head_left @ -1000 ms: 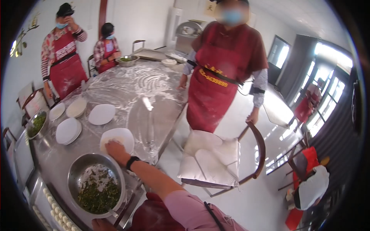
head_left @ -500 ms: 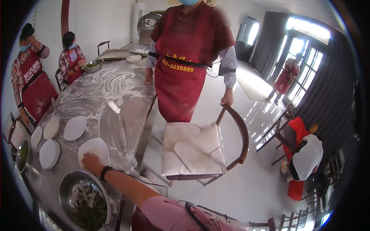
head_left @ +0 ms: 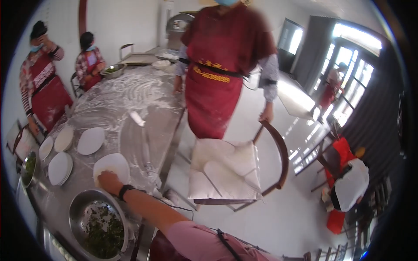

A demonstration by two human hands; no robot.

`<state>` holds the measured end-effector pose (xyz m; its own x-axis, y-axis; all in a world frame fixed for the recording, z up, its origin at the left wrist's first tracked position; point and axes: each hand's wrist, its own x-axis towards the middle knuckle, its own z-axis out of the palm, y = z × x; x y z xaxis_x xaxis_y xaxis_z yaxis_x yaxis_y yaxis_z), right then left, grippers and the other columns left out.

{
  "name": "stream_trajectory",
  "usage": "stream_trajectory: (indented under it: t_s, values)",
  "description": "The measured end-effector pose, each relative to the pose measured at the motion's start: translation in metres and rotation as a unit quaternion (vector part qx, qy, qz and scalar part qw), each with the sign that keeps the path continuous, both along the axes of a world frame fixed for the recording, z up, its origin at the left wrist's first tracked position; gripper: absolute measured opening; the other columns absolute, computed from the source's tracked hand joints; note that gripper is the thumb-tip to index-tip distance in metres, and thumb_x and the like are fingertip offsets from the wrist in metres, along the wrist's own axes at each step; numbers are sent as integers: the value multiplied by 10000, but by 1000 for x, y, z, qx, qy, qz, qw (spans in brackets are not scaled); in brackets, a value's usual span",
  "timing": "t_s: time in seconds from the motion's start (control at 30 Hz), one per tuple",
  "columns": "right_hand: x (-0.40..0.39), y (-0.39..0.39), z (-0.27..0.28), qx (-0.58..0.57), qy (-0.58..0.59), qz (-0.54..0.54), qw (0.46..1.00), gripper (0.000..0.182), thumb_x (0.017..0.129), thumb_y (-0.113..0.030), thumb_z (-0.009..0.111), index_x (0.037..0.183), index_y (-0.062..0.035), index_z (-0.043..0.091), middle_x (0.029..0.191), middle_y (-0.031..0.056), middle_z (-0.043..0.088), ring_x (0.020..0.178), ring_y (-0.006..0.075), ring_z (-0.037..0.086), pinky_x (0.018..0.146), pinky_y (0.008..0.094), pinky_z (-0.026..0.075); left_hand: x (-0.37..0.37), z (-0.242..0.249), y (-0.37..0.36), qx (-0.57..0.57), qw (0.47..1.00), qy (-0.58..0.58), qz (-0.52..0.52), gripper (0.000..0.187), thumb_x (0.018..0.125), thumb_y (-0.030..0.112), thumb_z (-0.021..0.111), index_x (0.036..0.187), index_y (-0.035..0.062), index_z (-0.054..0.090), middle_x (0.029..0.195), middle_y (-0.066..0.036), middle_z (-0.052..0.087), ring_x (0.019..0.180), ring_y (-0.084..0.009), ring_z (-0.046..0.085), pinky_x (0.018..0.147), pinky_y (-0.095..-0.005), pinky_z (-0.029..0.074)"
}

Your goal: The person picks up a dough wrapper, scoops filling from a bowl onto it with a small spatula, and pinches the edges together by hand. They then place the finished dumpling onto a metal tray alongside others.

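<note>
My right hand (head_left: 110, 182), with a black band at the wrist, reaches left from a pink sleeve over a white plate (head_left: 118, 162). Its fingers are curled down onto the plate's near part, where something pale lies; the fingertips are hidden. Just below the hand stands a large steel bowl (head_left: 75, 213) with chopped greens (head_left: 104, 235) in it. A stack of white plates (head_left: 60, 168) and another white plate (head_left: 91, 141) are to the left. A clear rod-like roller (head_left: 145, 145) lies beyond the plate, with a white lump of dough (head_left: 137, 118) above it. My left hand is out of view.
A floury steel table (head_left: 126, 93) stretches away. One person in a red apron (head_left: 213, 95) stands by a cushioned chair (head_left: 224, 174), a hand on its back. Two more people are across the table, another near the glass doors. A smaller bowl of greens (head_left: 29, 169) sits far left.
The whole view has shifted slightly, so most things appear a little farther right. My right hand stays at the same plate. The person near the doors has changed posture.
</note>
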<state>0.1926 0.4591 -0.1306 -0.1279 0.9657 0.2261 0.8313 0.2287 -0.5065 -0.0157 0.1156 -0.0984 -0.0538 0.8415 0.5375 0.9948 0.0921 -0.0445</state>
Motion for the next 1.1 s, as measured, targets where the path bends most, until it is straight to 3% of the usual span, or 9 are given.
stream_trajectory:
  t_s: [0.13,0.27,0.4,0.57,0.7,0.8,0.9,1.0,1.1]
  values:
    - [4,-11,12,34,-6,18,999,187,847,-164,600,928,-44,717,1056,184,647,1036,359,630,878,476,519,-13,-3,-4,-47,999,-18,-6,181,886,254,610,862,76,630,941,-138,636,791,-341,624,657,-476,502]
    - [12,-20,24,50,-38,66,996,158,858,-159,598,905,-48,699,1024,179,642,1019,360,624,882,469,509,-15,-8,-2,20,998,-58,-13,135,858,187,619,897,59,631,936,-158,627,783,-390,605,656,-508,490]
    - [10,-18,20,52,8,59,997,148,867,-141,586,924,-48,685,1017,179,643,1015,362,620,882,470,503,-17,-5,-5,19,996,-85,-34,141,850,147,620,945,43,635,932,-177,621,787,-406,600,655,-513,484]
    - [10,-11,15,45,-28,69,996,145,869,-121,571,928,-42,676,985,180,658,962,373,636,840,489,511,-19,-2,-6,0,995,-98,-36,161,842,114,630,985,41,638,935,-186,633,806,-400,611,660,-497,489]
    - [10,-11,18,15,-51,85,995,149,860,-131,572,908,-42,682,958,187,677,919,377,649,809,494,522,-15,3,-6,25,994,-97,-41,165,851,119,635,987,25,637,935,-187,639,810,-401,613,664,-492,493]
    - [14,-18,11,78,-5,82,994,130,843,-173,599,838,-72,681,901,163,671,890,367,651,783,487,524,-15,5,-7,18,994,-91,-51,168,872,139,631,994,25,647,934,-177,641,814,-395,616,668,-490,495]
    - [11,-7,-11,94,-30,60,993,146,842,-193,604,870,-64,668,851,165,672,849,379,648,756,501,516,-13,2,-5,-4,997,-75,-30,164,901,184,617,987,55,672,934,-148,643,810,-367,626,671,-477,503]
    - [25,-29,4,109,156,2,982,159,850,-176,599,913,-34,633,815,208,653,841,413,634,742,502,498,-12,-15,-6,-9,1000,-10,-10,168,929,227,596,957,91,691,931,-110,644,793,-324,635,660,-450,511]
    - [44,-61,18,188,314,-50,929,136,857,-129,590,900,-1,609,809,246,643,827,437,625,730,497,484,2,-2,-9,23,999,34,-8,207,954,255,575,914,94,699,933,-76,646,773,-279,643,636,-414,514]
